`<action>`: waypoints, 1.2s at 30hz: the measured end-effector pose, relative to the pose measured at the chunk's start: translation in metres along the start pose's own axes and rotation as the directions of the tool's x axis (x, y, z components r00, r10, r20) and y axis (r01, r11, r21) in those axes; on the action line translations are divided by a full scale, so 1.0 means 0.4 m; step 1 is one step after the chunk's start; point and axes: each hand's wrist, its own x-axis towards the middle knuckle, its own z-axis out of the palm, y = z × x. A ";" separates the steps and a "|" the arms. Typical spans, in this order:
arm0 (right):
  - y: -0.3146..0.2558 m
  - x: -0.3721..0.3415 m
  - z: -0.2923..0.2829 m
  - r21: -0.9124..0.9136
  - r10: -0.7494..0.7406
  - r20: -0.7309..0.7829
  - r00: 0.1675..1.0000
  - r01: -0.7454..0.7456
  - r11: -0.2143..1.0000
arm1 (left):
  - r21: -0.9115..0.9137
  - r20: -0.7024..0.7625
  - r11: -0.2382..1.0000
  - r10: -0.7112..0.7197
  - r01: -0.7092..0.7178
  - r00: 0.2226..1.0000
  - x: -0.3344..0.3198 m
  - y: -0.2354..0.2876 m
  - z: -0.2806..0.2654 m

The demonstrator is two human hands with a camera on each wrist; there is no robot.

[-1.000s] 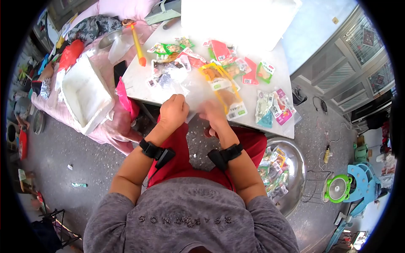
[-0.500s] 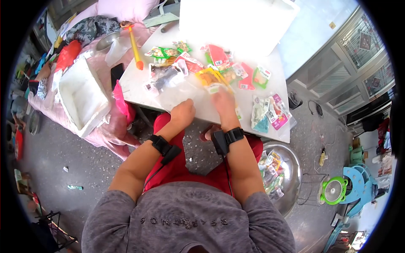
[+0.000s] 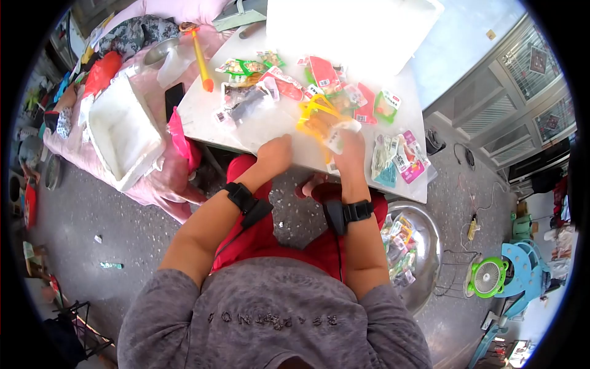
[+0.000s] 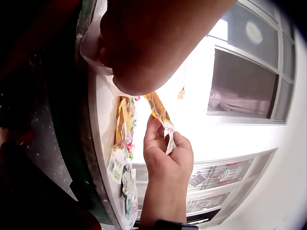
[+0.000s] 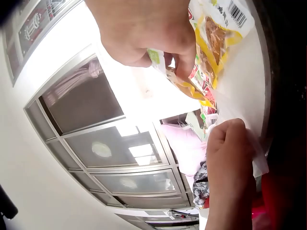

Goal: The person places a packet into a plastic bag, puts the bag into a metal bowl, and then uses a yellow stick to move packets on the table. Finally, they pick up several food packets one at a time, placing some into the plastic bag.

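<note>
My left hand [image 3: 275, 154], fingers curled, grips the edge of a clear plastic bag [image 3: 251, 134] at the table's front edge; in the right wrist view this fist [image 5: 231, 155] pinches the bag [image 5: 240, 110]. My right hand [image 3: 351, 152] pinches the white end of a yellow packet [image 3: 321, 117], raised off the table and tilted. The left wrist view has the right hand [image 4: 168, 155] with thumb and fingers on that packet [image 4: 158, 109]. Another yellow packet [image 5: 214, 40] lies on the table in the right wrist view.
Red and green packets [image 3: 322, 74] lie farther back, and white, teal and pink ones [image 3: 386, 158] at the right. A white foam box [image 3: 126, 132] stands on the bed to the left. A metal basin [image 3: 428, 246] with packets is below right.
The right hand has let go of the clear bag, moved right and lifted a yellow packet off the table. My left hand still holds the bag, slightly farther right.
</note>
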 end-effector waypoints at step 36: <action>0.022 -0.073 -0.107 -0.216 0.456 0.262 0.850 -0.409 0.887 | -0.093 -0.003 0.979 0.183 -0.182 0.983 -0.013 0.125 -0.029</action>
